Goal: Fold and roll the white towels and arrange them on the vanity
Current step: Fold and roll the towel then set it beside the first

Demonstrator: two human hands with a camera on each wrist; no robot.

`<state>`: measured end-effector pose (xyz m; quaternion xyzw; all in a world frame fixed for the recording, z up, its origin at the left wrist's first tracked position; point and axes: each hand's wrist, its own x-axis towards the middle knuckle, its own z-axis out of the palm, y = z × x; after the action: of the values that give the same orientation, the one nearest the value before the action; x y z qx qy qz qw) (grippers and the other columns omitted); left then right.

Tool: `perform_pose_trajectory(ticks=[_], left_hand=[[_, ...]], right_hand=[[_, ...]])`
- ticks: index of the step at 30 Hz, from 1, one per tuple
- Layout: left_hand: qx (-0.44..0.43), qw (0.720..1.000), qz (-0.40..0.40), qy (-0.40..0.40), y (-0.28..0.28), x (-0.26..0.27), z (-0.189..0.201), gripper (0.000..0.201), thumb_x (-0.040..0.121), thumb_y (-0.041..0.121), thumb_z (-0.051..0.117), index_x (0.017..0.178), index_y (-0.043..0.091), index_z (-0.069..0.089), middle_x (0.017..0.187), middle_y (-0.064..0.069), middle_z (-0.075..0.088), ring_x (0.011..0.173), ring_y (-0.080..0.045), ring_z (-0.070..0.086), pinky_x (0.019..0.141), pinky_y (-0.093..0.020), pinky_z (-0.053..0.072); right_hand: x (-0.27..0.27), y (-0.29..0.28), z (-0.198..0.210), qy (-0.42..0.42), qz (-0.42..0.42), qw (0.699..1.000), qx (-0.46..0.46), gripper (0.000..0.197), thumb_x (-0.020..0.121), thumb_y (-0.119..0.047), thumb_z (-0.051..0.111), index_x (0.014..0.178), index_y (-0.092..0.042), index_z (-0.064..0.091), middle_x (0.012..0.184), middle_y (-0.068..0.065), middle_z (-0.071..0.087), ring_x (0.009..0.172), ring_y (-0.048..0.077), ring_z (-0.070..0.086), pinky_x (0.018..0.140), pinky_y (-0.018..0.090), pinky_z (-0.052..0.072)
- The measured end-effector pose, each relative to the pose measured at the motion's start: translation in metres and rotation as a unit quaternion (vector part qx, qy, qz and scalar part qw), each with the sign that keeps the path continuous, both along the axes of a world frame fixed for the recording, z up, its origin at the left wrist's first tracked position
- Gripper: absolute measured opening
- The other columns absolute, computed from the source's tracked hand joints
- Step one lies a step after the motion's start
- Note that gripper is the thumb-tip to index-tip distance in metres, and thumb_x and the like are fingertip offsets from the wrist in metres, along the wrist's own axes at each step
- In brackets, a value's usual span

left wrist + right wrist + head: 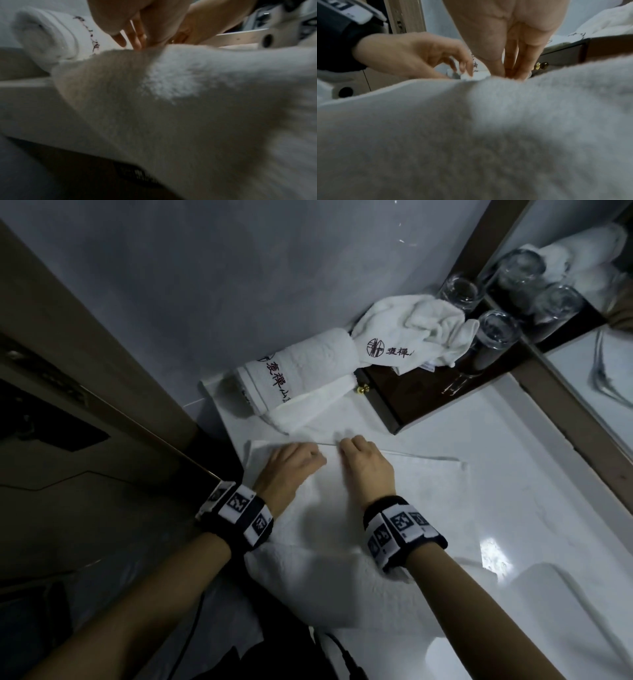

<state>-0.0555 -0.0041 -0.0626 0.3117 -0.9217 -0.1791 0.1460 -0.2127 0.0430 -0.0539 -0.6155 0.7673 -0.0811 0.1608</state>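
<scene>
- The rolled towel, white with dark embroidered characters, is lying at the back left corner of the white vanity surface, just left of the dark wooden tray and touching the far edge of the flat towel. It is looking firm and is keeping its shape without help.
- The flat towel is lying spread in front of the tray, its near part sagging over the front lip of the surface. It is reading as soft, light terry that will bunch under uneven pressure and drag on the smooth top; the hanging part may be pulling it toward the person.
- The left hand is resting on the towel's far hem, in front of the rolled towel. In the right wrist view its fingers are curling down and pinching a small lip of cloth.
- The right hand is sitting just beside the left, nearer the tray, with fingers pointing down into the same hem. Whether they are pinching or only pressing is something I cannot tell, since the tips are hidden behind the pile.
- By my judgement, the hem is the place to take hold, with both hands spreading apart along it so the fold or roll starts evenly.
- A crumpled towel is sitting on the tray, still needing folding, and touching the drinking glasses to its right. Those are fragile, so lifting that towel straight up seems wiser than dragging it.
</scene>
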Motion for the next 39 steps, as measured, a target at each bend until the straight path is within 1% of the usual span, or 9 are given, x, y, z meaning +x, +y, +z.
perform_pose_trajectory(ticks=[3,7,10,13,17,23,28,33,39], left_hand=[[0.063,0.995,-0.041,-0.058,0.019,0.016,-0.001,0.061,0.073,-0.004,0.026,0.125,0.009,0.056,0.131,-0.015,0.053,0.124,-0.021,0.044,0.100,-0.034,0.035],[0.100,0.989,-0.029,-0.107,0.049,0.030,0.004,0.055,0.087,0.002,0.040,0.141,0.015,0.034,0.153,-0.002,0.022,0.143,-0.017,0.014,0.115,-0.028,0.007],[0.101,0.990,-0.066,-0.077,0.082,0.035,0.010,0.051,0.092,0.022,0.045,0.141,0.011,0.033,0.154,-0.002,0.017,0.144,-0.016,0.007,0.115,-0.029,0.001],[0.135,0.977,-0.105,-0.127,0.108,0.034,0.009,0.057,0.090,0.033,0.049,0.140,0.013,0.031,0.156,0.001,0.004,0.144,-0.012,-0.003,0.116,-0.030,-0.001],[0.171,0.968,-0.070,-0.172,0.119,0.022,0.009,0.049,0.082,0.029,0.060,0.125,0.011,0.044,0.147,-0.007,0.021,0.135,-0.020,0.020,0.110,-0.031,0.019],[0.263,0.949,-0.043,-0.171,0.119,0.026,0.026,0.021,0.083,0.025,0.063,0.088,0.016,0.045,0.100,-0.006,0.053,0.097,-0.024,0.050,0.083,-0.035,0.035],[0.290,0.923,-0.001,-0.252,0.103,0.067,0.038,0.044,0.074,0.039,0.072,0.112,0.022,0.058,0.108,0.004,0.060,0.101,-0.017,0.055,0.084,-0.029,0.043],[0.388,0.905,0.039,-0.167,0.084,0.104,0.051,0.016,0.078,0.023,0.073,0.069,0.013,0.064,0.073,0.001,0.061,0.072,-0.010,0.058,0.070,-0.024,0.045],[0.434,0.877,0.189,0.086,0.055,0.124,0.066,0.022,0.084,0.021,0.065,0.083,0.000,0.067,0.079,-0.009,0.067,0.071,-0.012,0.061,0.068,-0.024,0.046]], right_hand=[[-0.011,0.014,0.007,-0.093,-0.011,0.995,0.026,0.041,0.089,-0.006,0.049,0.129,-0.013,0.052,0.133,0.004,0.051,0.118,0.022,0.049,0.088,0.031,0.043],[-0.018,0.052,0.021,-0.162,0.056,0.983,0.062,0.055,0.090,-0.014,0.058,0.140,-0.012,0.038,0.149,0.005,0.035,0.136,0.019,0.033,0.110,0.020,0.022],[-0.016,0.089,0.028,-0.160,0.068,0.985,-0.022,0.030,0.084,-0.014,0.067,0.109,0.000,0.058,0.115,0.013,0.055,0.102,0.026,0.055,0.085,0.021,0.038],[-0.018,0.120,0.030,-0.177,0.044,0.983,0.019,0.027,0.080,-0.030,0.072,0.088,-0.007,0.060,0.089,0.002,0.050,0.080,0.017,0.050,0.067,0.015,0.032],[-0.018,0.142,0.027,-0.112,0.057,0.977,0.170,0.048,0.066,-0.045,0.076,0.099,-0.024,0.049,0.112,-0.007,0.048,0.102,0.017,0.048,0.078,0.027,0.039],[-0.036,0.153,0.033,-0.033,0.038,0.954,0.295,0.076,0.049,-0.056,0.079,0.119,-0.047,0.052,0.124,-0.011,0.052,0.118,0.018,0.049,0.092,0.028,0.037],[-0.093,0.165,0.045,0.002,0.002,0.923,0.384,0.060,0.056,-0.037,0.084,0.111,-0.027,0.063,0.107,-0.004,0.059,0.105,0.016,0.054,0.081,0.021,0.037],[-0.142,0.182,0.055,-0.232,-0.112,0.914,0.314,0.011,0.061,-0.016,0.085,0.067,-0.019,0.076,0.072,-0.005,0.073,0.074,0.011,0.069,0.071,0.024,0.050],[-0.146,0.190,0.047,-0.427,-0.261,0.864,0.056,0.025,0.074,-0.024,0.071,0.089,-0.004,0.069,0.082,0.003,0.074,0.081,0.023,0.070,0.063,0.021,0.055]])
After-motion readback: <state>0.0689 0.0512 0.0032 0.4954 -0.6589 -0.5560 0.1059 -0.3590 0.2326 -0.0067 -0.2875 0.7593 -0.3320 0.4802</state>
